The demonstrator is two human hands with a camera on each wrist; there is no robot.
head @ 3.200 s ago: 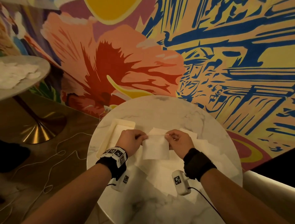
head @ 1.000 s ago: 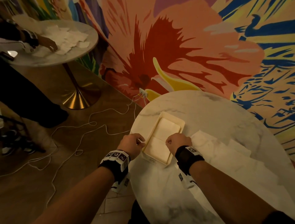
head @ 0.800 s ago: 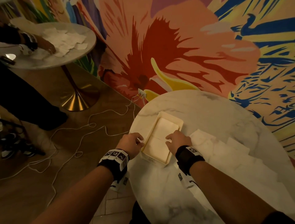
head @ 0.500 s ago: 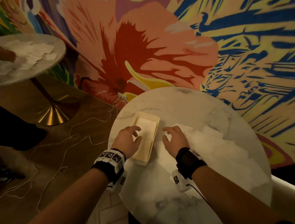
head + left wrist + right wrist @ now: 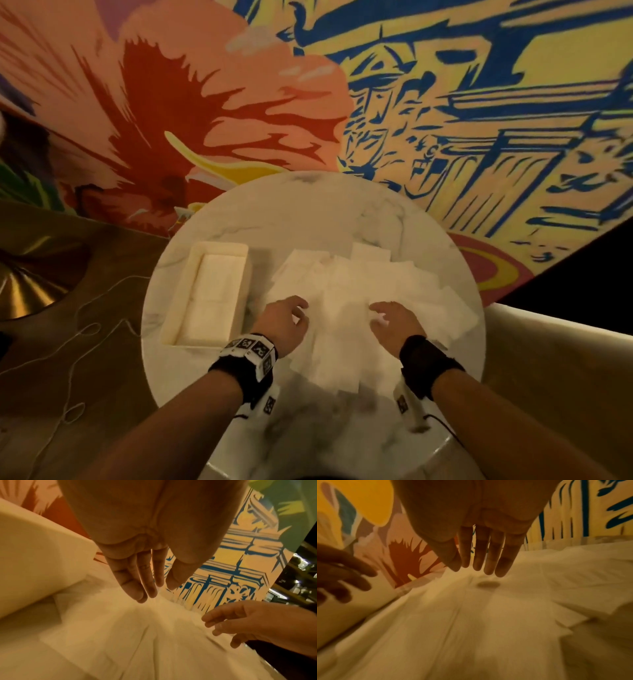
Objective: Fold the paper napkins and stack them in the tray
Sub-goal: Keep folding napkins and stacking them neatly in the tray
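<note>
Just beneath both empty hands [image 5: 334, 323], loose napkins [image 5: 346, 294]

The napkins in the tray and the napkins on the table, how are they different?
The napkins in the tray are folded into small neat rectangles; the napkins on the table lie open and bigger. The tray ones are lined up; the table ones overlap in a messy spread. Both are plain white paper.

I'm at a round marble table [image 5: 308, 212] pushed right up against a loud mural wall [image 5: 445, 102], big red flower left, blue-and-yellow drawing right. Left of the table: wood floor [image 5: 85, 394], thin cable [image 5: 73, 363], brass table base [image 5: 24, 291]. Warm dim light.
</note>
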